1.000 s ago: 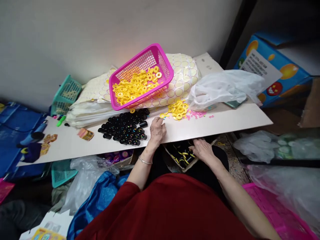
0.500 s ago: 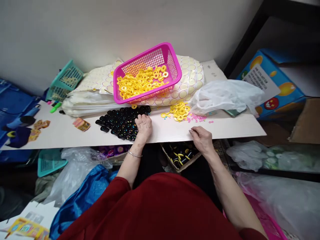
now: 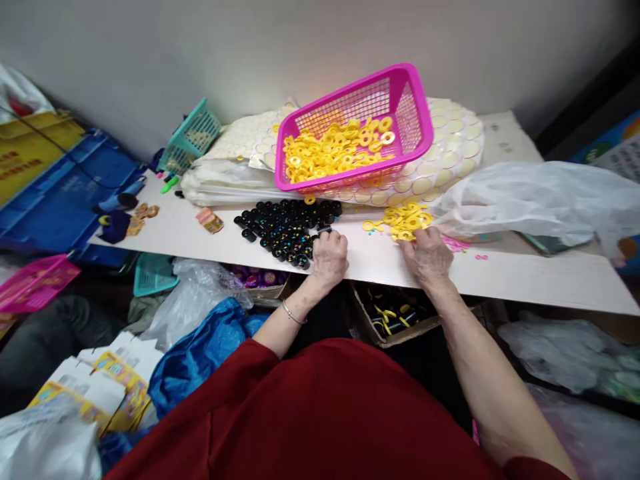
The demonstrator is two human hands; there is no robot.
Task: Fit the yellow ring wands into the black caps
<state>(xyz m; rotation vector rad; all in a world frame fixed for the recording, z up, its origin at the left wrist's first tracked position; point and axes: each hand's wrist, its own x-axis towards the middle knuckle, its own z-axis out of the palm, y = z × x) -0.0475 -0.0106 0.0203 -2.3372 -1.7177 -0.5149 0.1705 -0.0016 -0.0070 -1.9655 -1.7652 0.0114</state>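
Note:
My left hand is curled at the right edge of a cluster of black round pieces that have small coloured bits in them. A black piece shows at its fingertips. My right hand reaches the front of a small pile of yellow ring pieces, its fingers bent over the pile's edge; whether it grips one is hidden. Small pink rings lie just right of that hand. Behind both hands a pink basket holds many yellow ring pieces.
White plastic bags lie at the right of the white table. A teal basket stands back left. Below the front edge is an open box of black and yellow pieces.
The view has swung left, so things appear further right. My right hand has moved forward from the bare table to the yellow pile. My left hand has drawn slightly back from the black cluster.

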